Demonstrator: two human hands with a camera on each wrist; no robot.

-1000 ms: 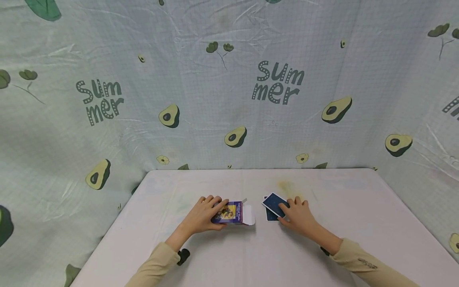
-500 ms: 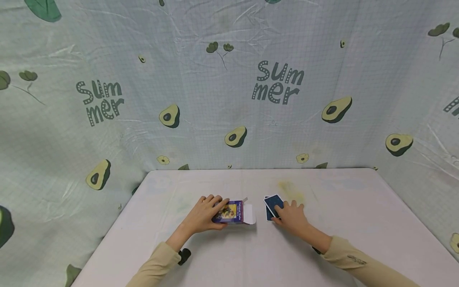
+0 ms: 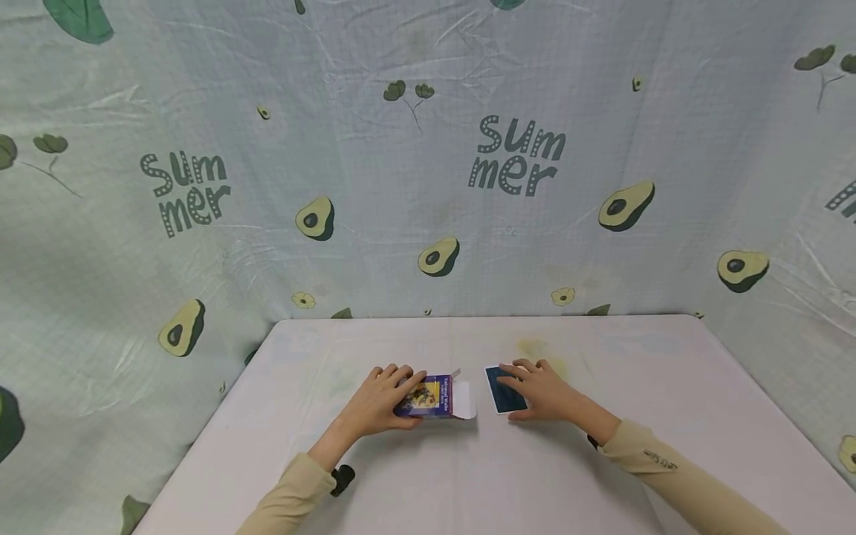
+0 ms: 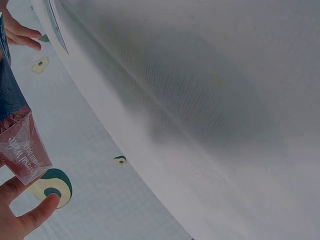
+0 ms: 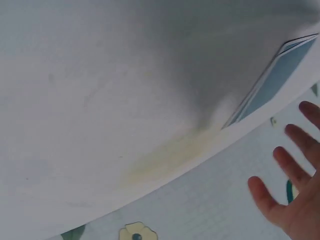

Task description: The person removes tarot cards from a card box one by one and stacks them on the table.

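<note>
My left hand (image 3: 377, 403) grips a purple tarot card box (image 3: 436, 395) by its left part, thumb on the near side and fingers over the far side. The box's white flap (image 3: 463, 401) sticks out toward the right. Blue-backed, white-edged cards (image 3: 498, 394) lie just right of the box in a small, nearly squared stack. Over their right part is my right hand (image 3: 545, 395). In the right wrist view its fingers (image 5: 287, 162) are spread and apart from the cards (image 5: 280, 82). The left wrist view catches the wrapped box end (image 4: 25, 150) near my left thumb and finger.
A white-covered table (image 3: 455, 483) bears both arms. Behind it hangs a pale cloth (image 3: 374, 163) printed with avocados and "summer". A yellowish stain (image 3: 535, 348) marks the table beyond the cards. Black wrist cameras (image 3: 343, 480) sit under the sleeves.
The upper card, earlier skewed across the lower one, now lines up with it. My right hand has shifted left and lifted its fingers off the cards. The left hand and box stay put.
</note>
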